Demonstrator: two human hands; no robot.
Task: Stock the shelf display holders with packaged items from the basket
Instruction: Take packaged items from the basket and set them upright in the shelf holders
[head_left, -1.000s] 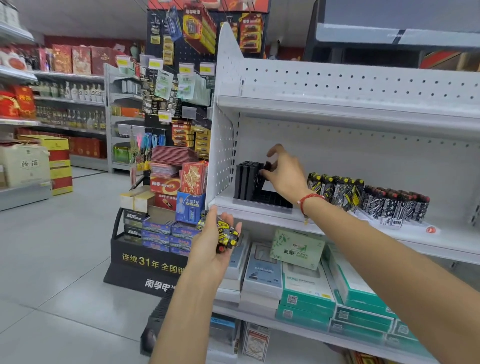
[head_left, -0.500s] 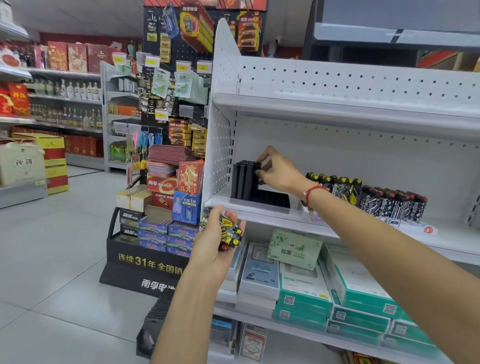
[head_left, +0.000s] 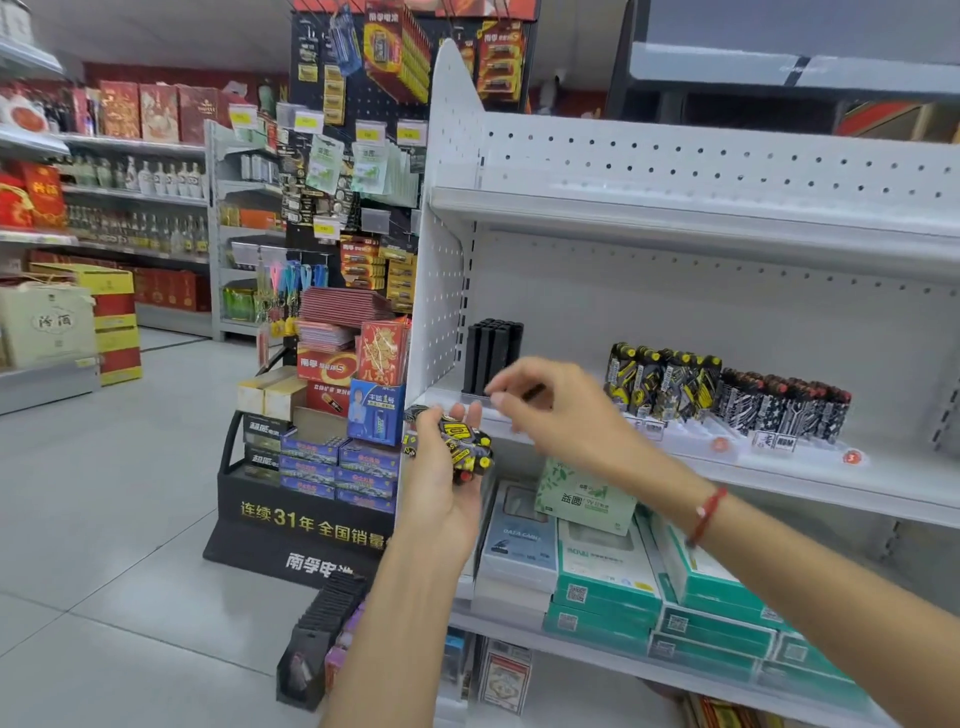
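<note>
Sensibly, packets (head_left: 465, 449) were gripped in the left hand (head_left: 441, 467) while the empty, loosely curled right hand (head_left: 550, 410) was held near the black holder (head_left: 491, 356).

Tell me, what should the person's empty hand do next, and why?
Probably pinch one of the yellow-and-black packs from the bunch that the left hand holds. The right hand hangs just above them with nothing in its loosely curled fingers, and the black holder on the shelf looks mostly unfilled.
</note>
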